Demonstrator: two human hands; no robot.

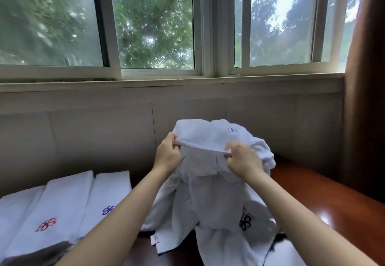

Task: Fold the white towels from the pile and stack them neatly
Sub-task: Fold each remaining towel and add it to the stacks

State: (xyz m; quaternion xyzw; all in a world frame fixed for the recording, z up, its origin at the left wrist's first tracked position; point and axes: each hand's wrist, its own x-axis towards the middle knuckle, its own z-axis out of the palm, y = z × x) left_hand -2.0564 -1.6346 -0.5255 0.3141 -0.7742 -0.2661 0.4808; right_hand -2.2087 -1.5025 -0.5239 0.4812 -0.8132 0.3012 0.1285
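White terry cloth fills the middle of the view: a towel point(208, 140) is held up above the pile point(218, 213), its top edge stretched between both hands. The left hand point(167, 154) pinches the left end of that edge, thumb and fingers curled round the cloth. The right hand point(242, 159) pinches the edge further right, fingers likewise closed on the fabric. So each grip is narrow and holds the towel. A small purple emblem point(232, 130) shows on the far side of the held towel, above the right hand.

Below the hands the pile lies crumpled on the dark red-brown surface point(333, 203), with a black emblem point(245, 222) on one fold and a small label point(154, 239) hanging at its near left edge.

To the left, folded towels point(62, 203) lie side by side, touching; one bears a red emblem point(45, 224), the next a blue one point(108, 210), partly hidden by the left forearm.

Beyond, a pale wall point(93, 130) rises to a window point(156, 26) with green trees outside. A brown curtain point(366, 78) hangs at the far right.
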